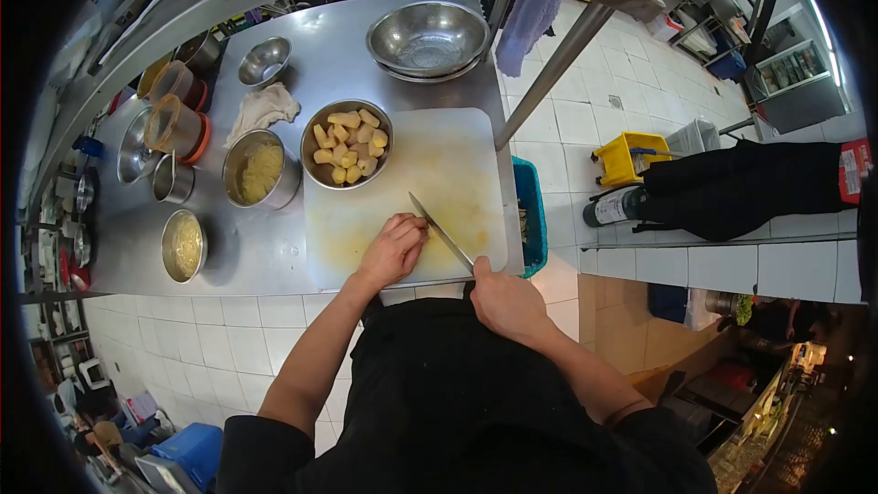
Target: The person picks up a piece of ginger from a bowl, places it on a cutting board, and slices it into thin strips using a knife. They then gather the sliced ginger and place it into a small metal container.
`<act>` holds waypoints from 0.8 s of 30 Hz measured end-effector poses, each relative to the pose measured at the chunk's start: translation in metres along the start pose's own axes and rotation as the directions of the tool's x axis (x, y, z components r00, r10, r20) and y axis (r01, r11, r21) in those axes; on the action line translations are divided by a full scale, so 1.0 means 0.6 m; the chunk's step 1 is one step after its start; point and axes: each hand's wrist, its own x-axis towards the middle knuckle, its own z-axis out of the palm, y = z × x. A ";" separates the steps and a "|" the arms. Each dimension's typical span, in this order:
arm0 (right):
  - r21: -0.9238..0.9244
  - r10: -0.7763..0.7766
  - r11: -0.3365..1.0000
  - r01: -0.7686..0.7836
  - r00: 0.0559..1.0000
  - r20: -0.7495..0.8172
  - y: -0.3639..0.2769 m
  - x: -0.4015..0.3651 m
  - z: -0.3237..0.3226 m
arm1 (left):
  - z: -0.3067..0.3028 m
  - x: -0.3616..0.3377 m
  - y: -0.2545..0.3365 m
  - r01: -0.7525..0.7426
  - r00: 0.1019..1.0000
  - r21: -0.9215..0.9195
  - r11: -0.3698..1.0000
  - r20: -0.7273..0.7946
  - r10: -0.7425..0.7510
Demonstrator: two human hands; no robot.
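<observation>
My right hand (508,300) is wrapped round the handle of a kitchen knife (443,234), whose blade slants up and left over the white cutting board (457,155). Close beside the blade, my left hand (393,251) presses down on the board with its fingers curled. A small yellowish bit shows by those fingertips, but what they hold is hidden. On the board's upper left corner rests a steel bowl (309,157) of peeled, potato-like yellow pieces (347,139). Left of it, a steel pot (291,185) contains thin pale-yellow shreds (262,174).
A smaller bowl (203,240) of pale shreds sits near the table's front edge. Stacked steel bowls (428,37), a cloth (262,110) and plastic tubs (174,124) occupy the steel table (320,27). A teal bin (533,220) stands at its right edge, below a slanting metal post (554,73).
</observation>
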 end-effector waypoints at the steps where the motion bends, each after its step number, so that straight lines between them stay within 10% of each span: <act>1: 0.000 0.003 1.000 -0.003 1.000 0.001 0.001 -0.002 -0.004 | 0.000 0.001 -0.001 -0.002 1.000 -0.002 1.000 0.005 0.002; 24: 0.006 0.039 0.999 -0.039 0.999 -0.033 0.003 0.100 0.069 | -0.005 -0.009 -0.007 0.016 1.000 0.000 1.000 0.017 -0.016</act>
